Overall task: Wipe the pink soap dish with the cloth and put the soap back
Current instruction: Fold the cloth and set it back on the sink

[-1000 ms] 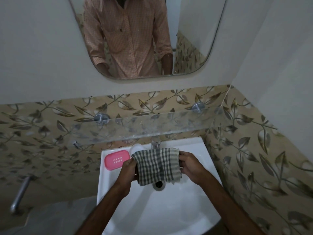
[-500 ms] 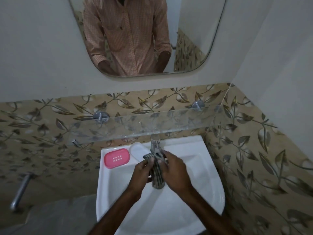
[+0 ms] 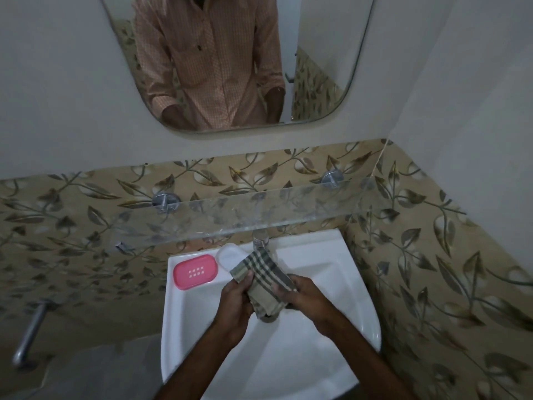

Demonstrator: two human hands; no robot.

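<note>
Prep stage, by the look of it: bunching the cloth point(image 3: 264, 280) over the sink point(image 3: 360, 313), gripped in both the left hand point(image 3: 235, 301) and right hand point(image 3: 302, 295). No wiping yet. Farther back at 10 o'clock, on the rim: empty pink dish point(image 3: 195, 271), white soap point(image 3: 229, 255) just beside it at its 2 o'clock. Next, probably: swing the cloth over to the dish, scrub, then drop the soap back in.

Your cloth point(image 3: 264, 280) hides the lower right end of the soap point(image 3: 227, 253); the tap point(image 3: 260, 241) blurs behind the shelf point(image 3: 288, 210); your forearms run off the bottom edge.
</note>
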